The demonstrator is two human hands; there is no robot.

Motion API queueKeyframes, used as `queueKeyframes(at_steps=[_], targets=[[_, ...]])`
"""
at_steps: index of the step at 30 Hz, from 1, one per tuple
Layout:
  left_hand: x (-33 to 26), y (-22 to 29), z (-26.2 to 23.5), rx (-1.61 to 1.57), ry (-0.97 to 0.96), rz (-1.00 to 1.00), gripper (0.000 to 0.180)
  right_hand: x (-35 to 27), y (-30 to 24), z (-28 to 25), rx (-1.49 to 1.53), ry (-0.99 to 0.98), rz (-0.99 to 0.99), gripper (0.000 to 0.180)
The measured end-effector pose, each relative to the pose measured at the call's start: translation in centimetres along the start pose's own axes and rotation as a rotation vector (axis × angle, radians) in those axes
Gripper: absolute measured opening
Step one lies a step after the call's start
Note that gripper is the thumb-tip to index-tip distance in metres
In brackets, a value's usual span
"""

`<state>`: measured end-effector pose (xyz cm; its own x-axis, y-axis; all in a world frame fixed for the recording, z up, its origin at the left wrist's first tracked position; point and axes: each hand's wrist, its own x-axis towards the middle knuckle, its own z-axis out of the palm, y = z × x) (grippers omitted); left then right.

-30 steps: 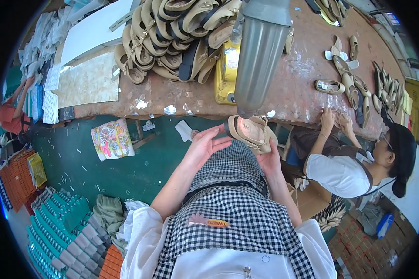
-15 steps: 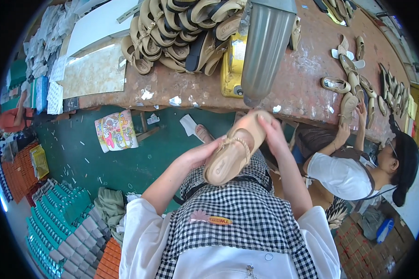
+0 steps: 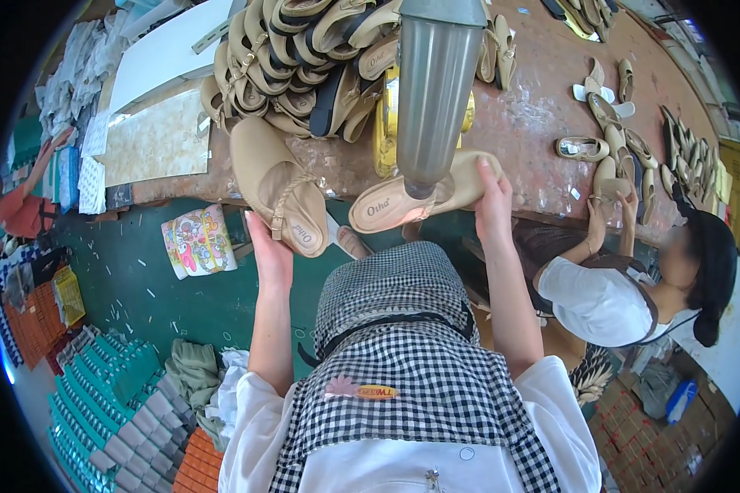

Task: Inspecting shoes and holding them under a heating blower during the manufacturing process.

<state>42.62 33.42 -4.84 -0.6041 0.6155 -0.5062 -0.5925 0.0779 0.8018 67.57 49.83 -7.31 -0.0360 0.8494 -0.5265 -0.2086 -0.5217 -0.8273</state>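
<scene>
My left hand (image 3: 270, 251) is closed on the heel end of a beige sandal (image 3: 263, 168) with a braided strap and small buckle, its closed toe pointing up at the shoe pile. My right hand (image 3: 493, 201) grips the toe end of a second beige sandal (image 3: 378, 205), held almost level with its heel to the left. The lower tip of a grey metal tube (image 3: 440, 90) sits in front of this second sandal and covers part of its strap; whether they touch, I cannot tell. Both sandals are above the table's near edge.
A heap of beige sandals (image 3: 300, 49) lies on the worn brown table (image 3: 534, 156), beside a yellow machine part (image 3: 384, 123). At the right, a co-worker (image 3: 608, 296) handles a shoe near more shoes. A patterned cushioned stool (image 3: 197, 242) stands on the green floor.
My hands were together on a sandal close to my lap. Now they are apart and farther forward, each with one sandal; the right one's sandal is at the tube tip.
</scene>
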Motion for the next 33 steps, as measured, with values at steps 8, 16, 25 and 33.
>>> queueKeyframes(at_steps=[8, 16, 25, 33], targets=[[0.8, 0.2, 0.5, 0.037, -0.005, 0.008, 0.068, -1.4, 0.3, -1.5, -0.141, -0.136, 0.106, 0.035], [0.7, -2.6, 4.4, -0.063, -0.227, -0.209, 0.072, -3.4, -2.2, -7.8, -0.113, 0.053, 0.135, 0.033], [1.0, -2.8, 8.7, -0.229, -0.327, -0.223, 0.073, -5.3, -1.8, -11.6, -0.130, 0.088, 0.094, 0.033], [-0.7, -3.2, 3.6, 0.058, -0.390, -0.498, 0.066, -4.4, -0.5, -6.4, -0.022, -0.058, 0.108, 0.035]])
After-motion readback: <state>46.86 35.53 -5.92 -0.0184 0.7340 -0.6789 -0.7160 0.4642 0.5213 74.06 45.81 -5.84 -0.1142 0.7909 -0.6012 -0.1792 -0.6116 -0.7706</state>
